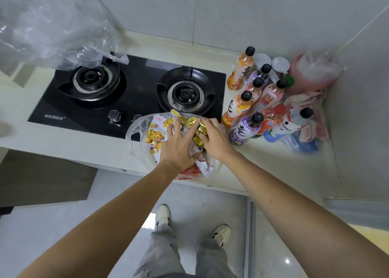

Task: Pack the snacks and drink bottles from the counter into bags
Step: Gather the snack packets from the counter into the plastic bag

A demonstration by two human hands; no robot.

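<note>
Clear plastic bag (134,130) sits at the front edge of the counter (88,147), just before the gas hob (130,92), stuffed with snack packets. Left hand (179,149), fingers spread, presses down on the yellow snack packet (154,137). Right hand (212,136) lies alongside, its grip curled round a gold foil packet (194,124) at the bag's mouth. Both forearms extend forward, wrists near touching. About ten drink bottles (252,101) stand clustered right of the hob; exact count uncertain
</note>
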